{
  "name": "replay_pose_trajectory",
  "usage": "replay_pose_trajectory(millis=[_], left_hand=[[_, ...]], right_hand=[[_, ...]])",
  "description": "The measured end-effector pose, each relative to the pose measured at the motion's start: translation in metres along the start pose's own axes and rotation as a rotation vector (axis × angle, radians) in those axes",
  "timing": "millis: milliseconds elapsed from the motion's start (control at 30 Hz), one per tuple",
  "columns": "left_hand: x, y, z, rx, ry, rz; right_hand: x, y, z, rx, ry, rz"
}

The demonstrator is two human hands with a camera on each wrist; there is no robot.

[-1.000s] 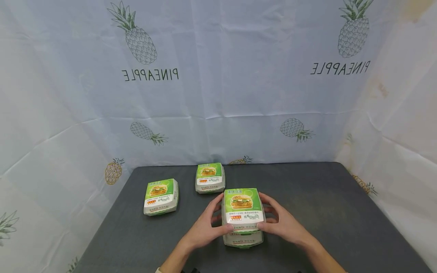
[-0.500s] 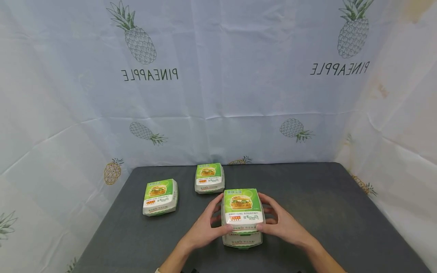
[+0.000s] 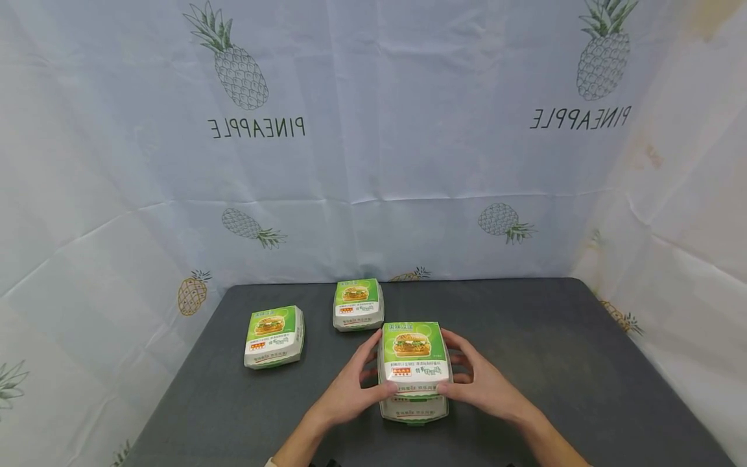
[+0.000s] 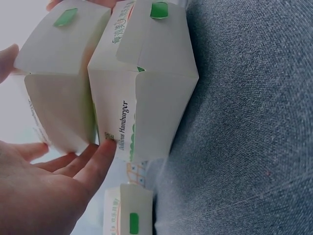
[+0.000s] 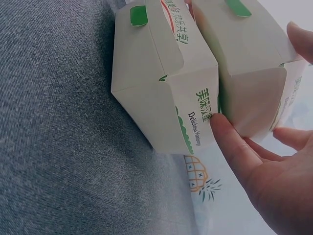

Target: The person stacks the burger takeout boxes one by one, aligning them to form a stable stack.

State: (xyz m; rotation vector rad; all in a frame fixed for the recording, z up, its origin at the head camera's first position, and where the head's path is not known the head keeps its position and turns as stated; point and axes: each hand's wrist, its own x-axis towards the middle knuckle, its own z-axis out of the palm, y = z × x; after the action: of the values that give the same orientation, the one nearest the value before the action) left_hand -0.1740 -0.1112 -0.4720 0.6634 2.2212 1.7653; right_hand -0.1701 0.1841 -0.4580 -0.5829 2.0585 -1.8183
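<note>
Two green-and-white burger boxes are stacked at the front middle of the table in the head view. The upper box (image 3: 415,353) sits squarely over the lower box (image 3: 414,410), which shows its front wall. My left hand (image 3: 353,386) grips the upper box from the left, thumb at its near corner and fingers along its side. From the right, my right hand (image 3: 487,383) holds it the same way. In both wrist views, a lowest fingertip of each hand reaches the top edge of the lower box (image 4: 146,98). Both lids are closed.
Another burger box (image 3: 274,337) lies to the left, slightly turned. A further one (image 3: 358,305) stands behind the stack near the back edge of the dark grey table (image 3: 543,337). White cloth (image 3: 432,155) printed with pineapples hangs around the back and sides.
</note>
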Motion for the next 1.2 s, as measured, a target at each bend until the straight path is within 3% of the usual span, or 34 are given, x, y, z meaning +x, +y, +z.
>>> replay_pose_trajectory(millis=[367,633,800,1000,1133,1200], left_hand=[[-0.002,0.003,-0.002,0.004,-0.015,0.003],[-0.005,0.008,-0.013,0.011,-0.005,-0.006],[-0.007,0.011,-0.022,0.044,0.122,0.02],[0.003,0.001,-0.033,0.248,0.357,0.115],[0.016,-0.006,-0.043,0.354,0.457,0.162],[0.022,-0.009,-0.048,0.402,0.489,0.149]], right_hand=[[-0.002,-0.001,0.001,-0.022,0.021,0.011],[-0.005,-0.008,0.0,-0.022,0.022,0.033],[-0.005,-0.011,0.001,-0.027,0.017,0.035],[-0.006,-0.011,0.001,-0.044,0.017,0.029],[-0.005,-0.01,0.001,-0.036,0.008,0.022],[-0.005,-0.01,0.001,-0.036,0.007,0.021]])
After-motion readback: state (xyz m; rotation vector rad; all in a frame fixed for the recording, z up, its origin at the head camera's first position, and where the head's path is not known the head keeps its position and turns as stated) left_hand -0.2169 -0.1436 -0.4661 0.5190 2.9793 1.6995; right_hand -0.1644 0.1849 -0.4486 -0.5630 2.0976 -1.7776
